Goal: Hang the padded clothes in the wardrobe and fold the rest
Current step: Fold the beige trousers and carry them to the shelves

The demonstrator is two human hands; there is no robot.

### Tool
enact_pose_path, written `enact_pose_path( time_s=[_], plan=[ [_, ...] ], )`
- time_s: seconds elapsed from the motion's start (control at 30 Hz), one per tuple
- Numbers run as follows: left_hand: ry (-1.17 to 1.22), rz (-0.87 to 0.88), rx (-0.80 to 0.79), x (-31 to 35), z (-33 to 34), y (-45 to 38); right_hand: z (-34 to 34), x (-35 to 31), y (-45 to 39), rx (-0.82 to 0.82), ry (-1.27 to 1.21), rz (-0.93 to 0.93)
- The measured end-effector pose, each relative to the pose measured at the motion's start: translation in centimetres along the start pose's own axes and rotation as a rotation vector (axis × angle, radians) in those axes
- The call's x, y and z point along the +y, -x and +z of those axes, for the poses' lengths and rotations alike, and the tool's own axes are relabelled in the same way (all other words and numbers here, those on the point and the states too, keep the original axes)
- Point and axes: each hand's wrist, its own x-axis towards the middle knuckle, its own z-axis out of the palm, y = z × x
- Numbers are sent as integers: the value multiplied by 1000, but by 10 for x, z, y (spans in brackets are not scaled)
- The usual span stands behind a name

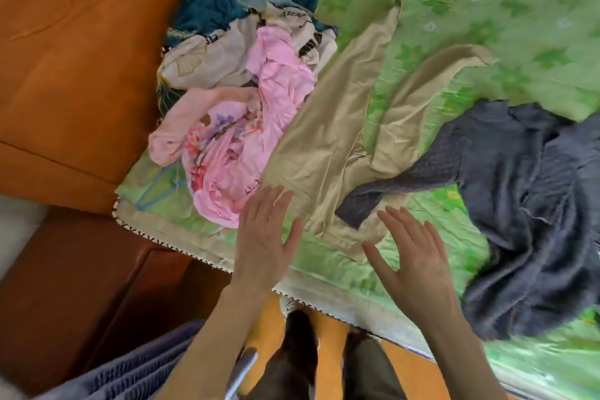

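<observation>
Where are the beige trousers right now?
In the head view the beige trousers lie spread mid-bed, between the pink garment on the left and the dark knit sweater on the right, waistband nearest both open hands.

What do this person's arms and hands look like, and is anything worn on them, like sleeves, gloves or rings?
Both forearms are bare as far as the picture shows; no sleeve or cuff reaches them. The left hand and the right hand wear no gloves, and I see no ring, watch or bracelet, though the picture is a little blurred. The fingers are slim, with short nails.
</observation>
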Motion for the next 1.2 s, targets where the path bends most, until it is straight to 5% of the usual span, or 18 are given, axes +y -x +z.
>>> enact_pose_path(
  time_s=[0.2, 0.57, 0.83, 1.0, 1.2],
  plan=[
    [-161, -66, -226, -61, 68, -10, 116, 12, -4, 125, 55, 150],
    [-306, 166, -491, -174, 248, -18, 298, 92, 0, -195, 260, 275],
    [-474, 462, -455, -218, 283, -50, 323, 113, 22, -290, 309, 291],
    [-401, 379, -408, -233, 261, -74, 308, 128, 20, -44, 241, 371],
    [-230, 295, -379, -211, 216, -84, 260, 129, 17, 61, 174, 244]
  ],
)
